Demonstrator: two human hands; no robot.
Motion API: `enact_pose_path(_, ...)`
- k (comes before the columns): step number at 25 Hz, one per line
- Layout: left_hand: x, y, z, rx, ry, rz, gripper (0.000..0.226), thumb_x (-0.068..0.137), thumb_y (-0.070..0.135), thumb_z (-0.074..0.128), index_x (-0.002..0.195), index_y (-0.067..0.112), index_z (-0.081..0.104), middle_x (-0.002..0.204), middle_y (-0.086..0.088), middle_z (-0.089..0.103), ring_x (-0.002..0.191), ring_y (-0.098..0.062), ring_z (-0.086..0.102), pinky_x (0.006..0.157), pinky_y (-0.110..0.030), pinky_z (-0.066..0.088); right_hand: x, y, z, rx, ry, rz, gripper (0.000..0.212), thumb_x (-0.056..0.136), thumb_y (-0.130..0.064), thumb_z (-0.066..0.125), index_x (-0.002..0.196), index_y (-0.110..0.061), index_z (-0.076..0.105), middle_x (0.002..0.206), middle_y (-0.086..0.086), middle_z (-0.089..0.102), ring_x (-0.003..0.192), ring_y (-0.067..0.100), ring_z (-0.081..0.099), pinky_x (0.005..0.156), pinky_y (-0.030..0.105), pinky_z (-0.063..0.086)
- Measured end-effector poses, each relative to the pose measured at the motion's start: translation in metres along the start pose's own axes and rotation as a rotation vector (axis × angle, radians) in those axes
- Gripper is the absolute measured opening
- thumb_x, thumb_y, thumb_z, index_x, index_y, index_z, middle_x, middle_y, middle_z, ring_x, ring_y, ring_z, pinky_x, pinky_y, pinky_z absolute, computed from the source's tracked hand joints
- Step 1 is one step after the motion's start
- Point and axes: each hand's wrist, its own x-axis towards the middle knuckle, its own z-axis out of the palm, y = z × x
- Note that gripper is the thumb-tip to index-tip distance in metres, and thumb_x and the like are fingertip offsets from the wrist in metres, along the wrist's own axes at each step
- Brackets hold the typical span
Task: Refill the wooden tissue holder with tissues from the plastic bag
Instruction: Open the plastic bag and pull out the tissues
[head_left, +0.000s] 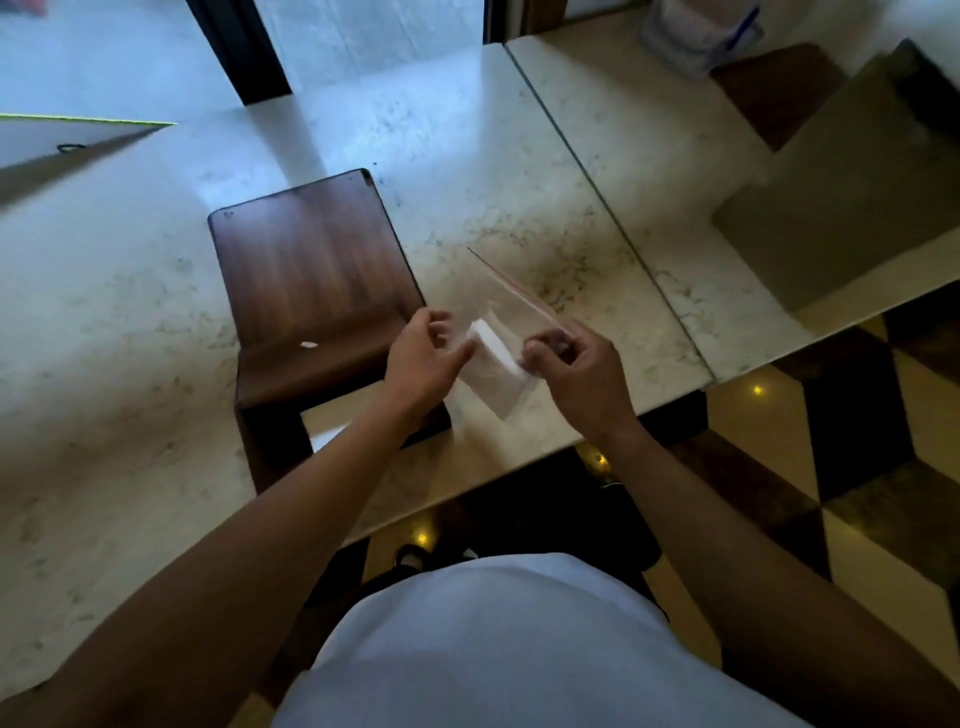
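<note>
A dark wooden tissue holder (311, 280) stands on the marble table (130, 322), left of centre, with a small white scrap on its lower ledge. Right of it a clear plastic bag (511, 301) with a red zip strip is held tilted above the table. A white stack of tissues (493, 364) shows inside the bag. My right hand (576, 374) pinches the bag's right edge near the zip strip. My left hand (426, 358) touches the bag's left side with its fingers partly curled; its grip is unclear.
A seam (597, 176) splits the table top into two slabs. A clear plastic container (696, 31) stands at the far right corner. A white board with a green edge (62, 135) lies at the far left. The table's near edge runs just below the hands.
</note>
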Motion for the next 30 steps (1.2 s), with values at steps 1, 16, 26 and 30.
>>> enact_pose_path(1,0.001,0.002,0.002,0.038,0.041,-0.027,0.050,0.085,0.034,0.078,0.127,0.014,0.059,0.118,-0.003,0.061,0.106,-0.017,0.062,0.088,-0.032,0.056,-0.003,0.006,0.003,-0.077,0.013,-0.015,0.012,0.082,-0.027,0.072,0.074,-0.021,0.066,0.069,-0.004,0.068,0.063,0.009,0.064,0.060,0.027,0.052)
enact_pose_path(16,-0.031,0.027,-0.005,-0.322,-0.193,-0.127,0.028,0.097,0.031,0.064,0.092,0.004,0.069,0.075,-0.008,0.074,0.069,-0.021,0.074,0.071,-0.040,0.062,-0.010,-0.014,0.028,-0.273,-0.043,-0.145,0.024,0.097,-0.036,0.060,0.086,-0.019,0.073,0.077,-0.007,0.073,0.072,0.003,0.069,0.064,0.020,0.052)
enact_pose_path(26,-0.040,0.019,-0.019,-0.278,-0.253,-0.119,0.035,0.097,0.033,0.063,0.096,-0.001,0.070,0.084,-0.016,0.077,0.074,-0.022,0.075,0.073,-0.034,0.063,-0.004,-0.034,0.019,-0.222,-0.298,0.067,0.018,0.092,-0.026,0.072,0.078,-0.017,0.080,0.067,-0.001,0.076,0.061,0.010,0.071,0.063,0.030,0.058)
enact_pose_path(30,-0.044,0.017,-0.024,-0.272,-0.278,-0.113,0.028,0.097,0.028,0.064,0.091,0.001,0.073,0.086,-0.018,0.077,0.076,-0.023,0.074,0.075,-0.035,0.062,-0.006,-0.034,0.021,-0.083,-0.329,0.168,0.014,0.088,-0.017,0.077,0.077,-0.009,0.076,0.064,0.001,0.074,0.058,0.007,0.068,0.058,0.020,0.051)
